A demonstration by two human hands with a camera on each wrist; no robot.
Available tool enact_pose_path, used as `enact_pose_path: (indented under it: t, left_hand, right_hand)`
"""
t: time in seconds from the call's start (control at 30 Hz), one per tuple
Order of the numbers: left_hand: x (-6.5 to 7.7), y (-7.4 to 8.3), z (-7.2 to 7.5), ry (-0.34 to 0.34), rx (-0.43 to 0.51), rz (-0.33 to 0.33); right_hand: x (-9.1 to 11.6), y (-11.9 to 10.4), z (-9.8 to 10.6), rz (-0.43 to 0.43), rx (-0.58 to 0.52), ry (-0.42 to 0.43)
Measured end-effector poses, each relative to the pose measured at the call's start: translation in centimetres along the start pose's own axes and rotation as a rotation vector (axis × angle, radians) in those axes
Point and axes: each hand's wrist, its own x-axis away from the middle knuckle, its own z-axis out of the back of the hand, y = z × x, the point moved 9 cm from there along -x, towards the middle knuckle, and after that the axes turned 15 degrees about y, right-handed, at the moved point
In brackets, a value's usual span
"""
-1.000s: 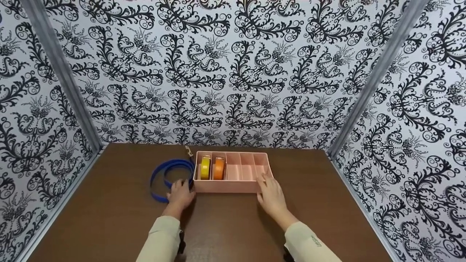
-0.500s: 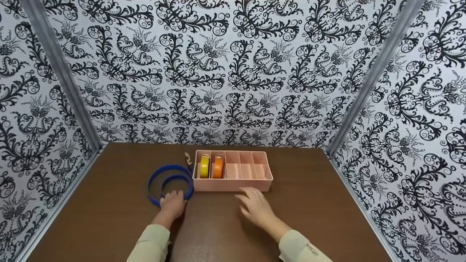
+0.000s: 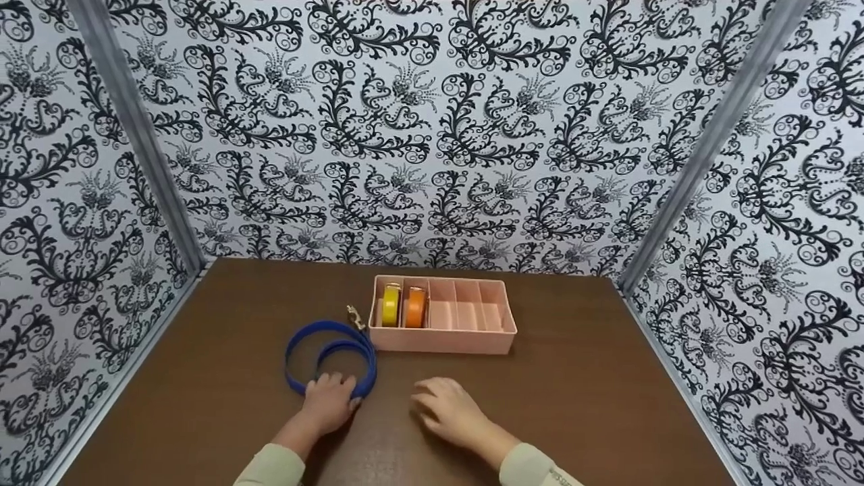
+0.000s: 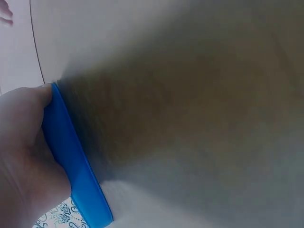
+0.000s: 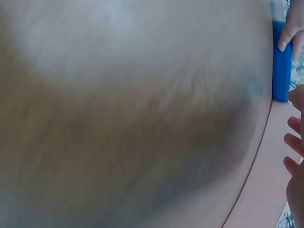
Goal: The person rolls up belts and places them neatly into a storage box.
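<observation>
A blue belt (image 3: 295, 344) stands on its edge in loose coils left of the box, its gold-coloured metal buckle (image 3: 354, 316) at the far end. My left hand (image 3: 329, 403) pinches the near side of the coil, fingers over the top edge and thumb on the outer face. In the left wrist view the blue band (image 4: 71, 154) runs between thumb and fingers. My right hand (image 3: 449, 410) holds nothing; its fingers are loosely bent above the table, right of the coil and in front of the box.
A pink divided box (image 3: 442, 341) stands behind the hands, close to the coil's right side. Its two left compartments hold a rolled yellow belt (image 3: 390, 308) and a rolled orange belt (image 3: 415, 309). Patterned walls (image 3: 432, 135) enclose the brown table (image 3: 574, 398) at the back and sides.
My right hand has left the box's front right corner and moved toward me and left. My left hand has shifted from beside the box to the coil's near side, and the coil has come nearer.
</observation>
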Motion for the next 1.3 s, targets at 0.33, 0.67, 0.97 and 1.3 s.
enact_pose_path:
  t: [0.33,0.67,0.97,1.3]
  left_hand:
    - [0.9,3.4,-0.8,-0.019,0.036,-0.102]
    - [2.1,6.8,-0.9,-0.018,0.036,-0.23]
    - [2.3,8.6,-1.4,-0.031,0.057,-0.284]
    - [2.7,8.4,0.1,0.093,0.164,-0.248]
  right_hand:
    - [0.4,-0.9,-1.3,-0.079,-0.058,-0.111]
    - [1.2,-0.8,-1.3,-0.098,-0.057,-0.143]
    - [2.1,0.5,-0.8,-0.09,0.055,-0.171]
    - [2.6,-0.1,2.0,0.114,0.205,0.077]
